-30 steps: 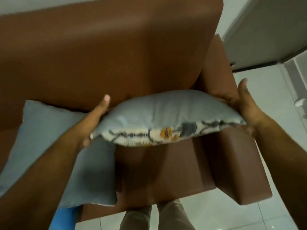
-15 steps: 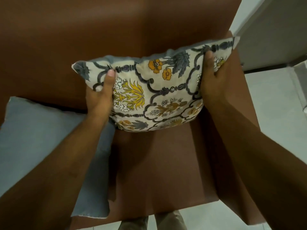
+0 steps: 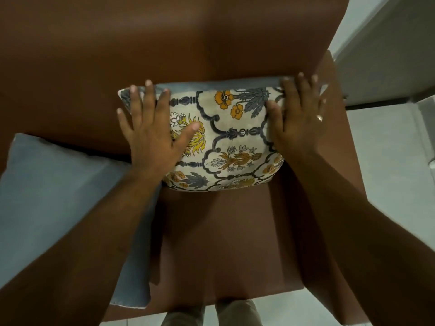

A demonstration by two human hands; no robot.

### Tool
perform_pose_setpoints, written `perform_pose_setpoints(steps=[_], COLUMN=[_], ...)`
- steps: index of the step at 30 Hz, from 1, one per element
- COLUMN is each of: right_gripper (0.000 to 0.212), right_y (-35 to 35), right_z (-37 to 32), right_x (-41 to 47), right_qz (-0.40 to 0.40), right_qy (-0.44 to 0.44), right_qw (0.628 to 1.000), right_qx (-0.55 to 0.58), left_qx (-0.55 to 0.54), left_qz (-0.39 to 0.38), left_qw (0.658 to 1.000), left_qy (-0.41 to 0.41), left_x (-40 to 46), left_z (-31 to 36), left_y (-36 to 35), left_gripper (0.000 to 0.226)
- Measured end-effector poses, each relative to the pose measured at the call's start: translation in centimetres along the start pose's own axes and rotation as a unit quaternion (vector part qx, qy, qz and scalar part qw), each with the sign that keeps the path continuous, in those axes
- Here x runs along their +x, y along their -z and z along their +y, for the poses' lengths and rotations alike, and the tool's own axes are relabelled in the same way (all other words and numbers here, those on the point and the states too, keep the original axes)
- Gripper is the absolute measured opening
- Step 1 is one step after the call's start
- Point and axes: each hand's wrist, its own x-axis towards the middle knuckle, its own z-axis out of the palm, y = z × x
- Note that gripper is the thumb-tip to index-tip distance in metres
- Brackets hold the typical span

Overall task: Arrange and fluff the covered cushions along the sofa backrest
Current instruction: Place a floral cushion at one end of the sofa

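A floral cushion (image 3: 237,142), cream with grey and yellow flowers, stands upright against the brown sofa backrest (image 3: 164,43) at the right end of the seat. My left hand (image 3: 153,132) lies flat on its left side with fingers spread. My right hand (image 3: 299,118), with a ring, presses flat on its right side near the top corner. Neither hand grips it. A plain grey-blue cushion (image 3: 58,196) lies on the seat to the left, partly hidden by my left forearm.
The brown seat (image 3: 219,243) is bare in front of the floral cushion. The sofa's right armrest (image 3: 348,161) runs behind my right forearm. Pale floor tiles (image 3: 395,184) and a grey wall lie to the right. My legs show at the bottom edge.
The floral cushion was turned from edge-on to face me, then set down against the backrest. My hands went from holding its sides to lying flat and spread on its front.
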Motion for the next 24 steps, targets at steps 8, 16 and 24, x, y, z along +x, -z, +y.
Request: perform_pose_setpoints(steps=[8, 16, 24], right_gripper=[0.072, 0.081, 0.091], right_y=[0.5, 0.5, -5.3], right_z=[0.9, -2.4, -15.2], right_x=[-1.1, -5.4, -22.5], right_qz=[0.015, 0.031, -0.211], right_qy=[0.03, -0.205, -0.316], right_qw=[0.999, 0.961, 0.877], right_qx=[0.032, 0.184, 0.294], left_qx=[0.041, -0.006, 0.052], left_qz=[0.017, -0.013, -0.096], left_qw=[0.998, 0.999, 0.972], left_qy=[-0.034, 0.036, 0.21], left_x=[-1.3, -2.8, -13.2], left_z=[0.0, -3.8, -17.5], left_y=[-0.7, 3.3, 10.7], left_gripper=[0.093, 0.101, 0.102])
